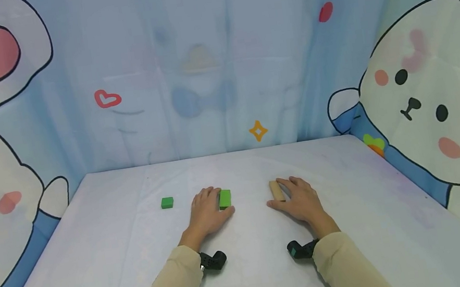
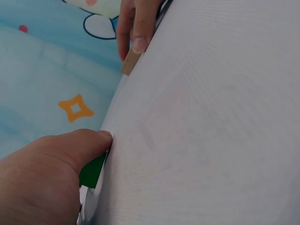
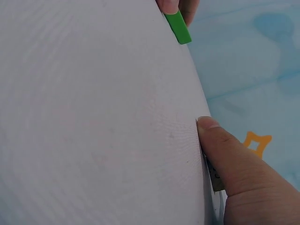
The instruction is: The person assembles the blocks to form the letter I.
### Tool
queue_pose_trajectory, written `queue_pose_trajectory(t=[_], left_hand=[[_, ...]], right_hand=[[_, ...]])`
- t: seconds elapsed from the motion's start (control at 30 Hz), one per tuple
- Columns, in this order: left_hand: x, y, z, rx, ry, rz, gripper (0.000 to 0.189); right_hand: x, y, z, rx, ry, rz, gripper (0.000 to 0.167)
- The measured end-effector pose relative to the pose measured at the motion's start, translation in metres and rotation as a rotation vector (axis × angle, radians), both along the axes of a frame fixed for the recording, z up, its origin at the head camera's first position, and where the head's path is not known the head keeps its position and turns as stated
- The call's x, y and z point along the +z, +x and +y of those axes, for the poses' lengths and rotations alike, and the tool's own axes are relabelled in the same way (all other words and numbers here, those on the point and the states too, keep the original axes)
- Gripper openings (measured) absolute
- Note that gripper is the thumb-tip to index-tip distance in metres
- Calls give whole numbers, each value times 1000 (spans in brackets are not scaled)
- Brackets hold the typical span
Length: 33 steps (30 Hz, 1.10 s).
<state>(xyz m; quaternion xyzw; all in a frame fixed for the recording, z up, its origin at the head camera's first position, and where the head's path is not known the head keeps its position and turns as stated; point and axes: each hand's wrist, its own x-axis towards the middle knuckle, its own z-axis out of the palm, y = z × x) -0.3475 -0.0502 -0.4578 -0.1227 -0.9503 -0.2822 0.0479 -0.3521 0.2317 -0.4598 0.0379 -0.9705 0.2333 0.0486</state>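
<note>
On the white table in the head view, my left hand (image 1: 208, 212) holds a bright green rectangular block (image 1: 225, 199) between the thumb at its near end and the fingers at its far end. To the right, my right hand (image 1: 302, 202) has its thumb and index finger at the two ends of a plain wooden block (image 1: 277, 191), which leans slightly in this view. The left wrist view shows the green block (image 2: 93, 172) partly hidden behind the left thumb. Behind the right thumb in the right wrist view, the wooden block (image 3: 215, 179) is mostly covered.
A smaller green block (image 1: 167, 202) lies left of my left hand. White cloth covers the table (image 1: 253, 256), and its back edge meets a blue curtain (image 1: 209, 117) printed with cartoon rabbits. Each wrist wears a black device (image 1: 213, 260).
</note>
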Motion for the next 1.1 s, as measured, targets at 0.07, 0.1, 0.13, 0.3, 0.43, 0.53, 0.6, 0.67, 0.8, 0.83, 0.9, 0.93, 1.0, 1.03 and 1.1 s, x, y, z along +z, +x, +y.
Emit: queue_pose_trajectory(t=[0.07, 0.1, 0.13, 0.3, 0.43, 0.53, 0.6, 0.67, 0.8, 0.83, 0.9, 0.93, 1.0, 1.03, 1.1], left_hand=[[0, 1, 1, -1, -1, 1, 70], [0, 1, 1, -1, 1, 0, 70], [0, 1, 1, -1, 3, -1, 70], [1, 2, 1, -2, 20, -6, 70], [3, 2, 0, -1, 40, -7, 69], [3, 2, -1, -3, 58, -6, 68], [3, 2, -1, -5, 76, -8, 68], [3, 2, -2, -7, 95, -12, 68], [4, 4, -3, -9, 129, -24, 68], [4, 4, -3, -9, 136, -28, 68], [5, 5, -4, -9, 153, -39, 69], [5, 6, -4, -8, 163, -46, 69], [7, 7, -4, -4, 186, -60, 69], [7, 7, -5, -2, 199, -68, 70], [7, 8, -5, 2, 220, -79, 70]], right_hand=[[-1, 1, 0, -2, 0, 1, 87], [-1, 2, 1, -3, 0, 3, 87], [-2, 2, 1, -4, 2, 8, 87], [-5, 2, 2, -4, 4, 19, 87], [-3, 1, 0, -5, 12, 16, 87], [-2, 1, 0, -9, 16, 16, 86], [-2, 1, 0, -12, 16, 15, 86], [-2, 2, 0, -13, 12, 17, 87], [-4, 1, 0, -13, 5, 15, 87], [-4, 1, -1, -12, 5, 18, 87], [-4, 0, 0, -12, 5, 17, 87], [-4, 0, 0, -12, 5, 18, 87], [-4, 0, 1, -11, 8, 18, 87], [-4, 0, 1, -10, 11, 20, 87], [-5, -1, 2, -11, 11, 21, 87]])
